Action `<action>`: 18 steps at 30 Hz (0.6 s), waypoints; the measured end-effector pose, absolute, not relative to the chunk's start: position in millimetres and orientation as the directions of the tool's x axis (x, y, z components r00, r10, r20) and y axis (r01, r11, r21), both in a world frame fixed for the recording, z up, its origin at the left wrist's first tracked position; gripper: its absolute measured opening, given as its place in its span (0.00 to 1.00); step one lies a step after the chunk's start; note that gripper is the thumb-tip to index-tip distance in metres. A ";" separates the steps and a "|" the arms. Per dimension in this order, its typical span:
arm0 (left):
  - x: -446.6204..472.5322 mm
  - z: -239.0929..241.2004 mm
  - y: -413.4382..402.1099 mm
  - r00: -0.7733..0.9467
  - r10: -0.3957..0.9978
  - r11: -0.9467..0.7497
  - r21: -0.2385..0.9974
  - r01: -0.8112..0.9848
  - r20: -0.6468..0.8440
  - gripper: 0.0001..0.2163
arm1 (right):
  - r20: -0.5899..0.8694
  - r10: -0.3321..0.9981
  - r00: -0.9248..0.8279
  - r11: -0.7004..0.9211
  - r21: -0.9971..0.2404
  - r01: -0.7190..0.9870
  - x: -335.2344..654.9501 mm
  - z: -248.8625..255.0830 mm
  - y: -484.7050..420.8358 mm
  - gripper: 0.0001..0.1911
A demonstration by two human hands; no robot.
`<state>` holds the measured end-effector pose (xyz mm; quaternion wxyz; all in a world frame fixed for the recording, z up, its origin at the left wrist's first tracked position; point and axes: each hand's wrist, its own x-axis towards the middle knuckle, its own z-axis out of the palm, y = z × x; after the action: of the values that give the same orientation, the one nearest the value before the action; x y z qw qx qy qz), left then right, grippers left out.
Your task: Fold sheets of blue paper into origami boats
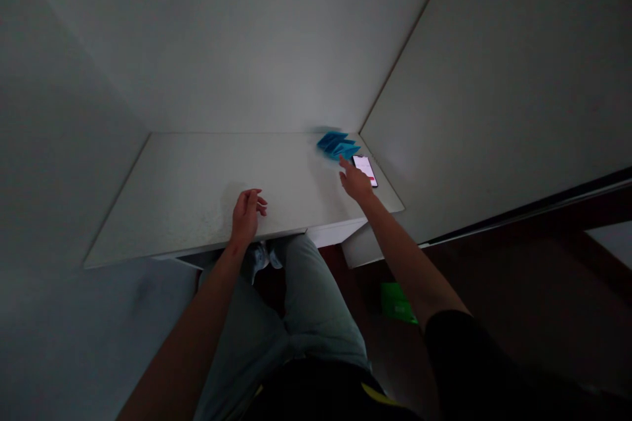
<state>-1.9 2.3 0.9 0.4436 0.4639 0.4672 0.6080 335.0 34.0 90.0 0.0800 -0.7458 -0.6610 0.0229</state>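
My left hand (247,214) rests on the near part of a white desk (197,184), fingers loosely curled and holding nothing. My right hand (354,181) reaches toward the desk's far right corner, a finger stretched toward a loose fan of blue paper pieces (338,145). A phone (365,170) with a lit screen lies just right of that hand. The right hand touches neither clearly; its fingers are partly apart.
White walls close the desk in at the back, left and right. My legs in light trousers are under the desk's front edge. A green object (396,302) lies on the dark floor to the right.
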 end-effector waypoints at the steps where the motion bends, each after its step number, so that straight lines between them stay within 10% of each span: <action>1: -1.9 1.7 1.9 -0.179 0.972 -0.167 0.982 -0.090 0.149 0.32 | 0.061 0.994 0.090 -0.079 -0.168 0.983 326.6 84.1 34.3 0.35; 18: -2.3 5.6 0.1 -0.101 0.983 -0.144 0.985 0.097 0.153 0.18 | 0.286 0.958 0.025 0.180 -0.667 0.723 334.1 -15.5 48.2 0.17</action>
<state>-2.3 0.1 5.6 0.4109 0.5300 0.5093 0.5393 334.1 48.2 -15.5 0.3594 -0.6190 -0.6789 0.1632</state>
